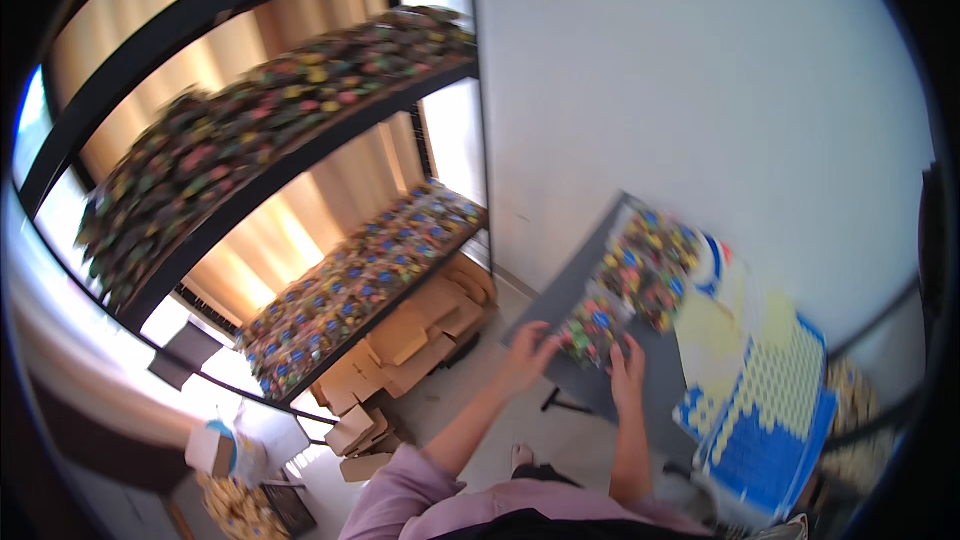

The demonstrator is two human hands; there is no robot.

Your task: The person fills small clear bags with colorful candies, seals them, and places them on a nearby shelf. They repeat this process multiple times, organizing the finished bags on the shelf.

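Note:
On the grey table (570,382), a clear plastic bag of small colourful pieces (592,330) with a round blue spot lies between my two hands. My left hand (531,356) touches its left edge, fingers spread. My right hand (627,367) touches its lower right edge with the fingertips. Whether either hand pinches the plastic is too blurred to tell. Just beyond are several more such bags (652,262), side by side. Right of them lie pale yellow sheets (705,345) and blue sheets with rows of pale round stickers (780,375).
At the left stands a black shelf rack (315,157) holding many similar bags (360,285) on two levels. Open cardboard boxes (412,322) sit beneath it. A white wall (675,75) rises behind the table. At the lower left are a small carton (210,454) and a heap of tan items (240,506).

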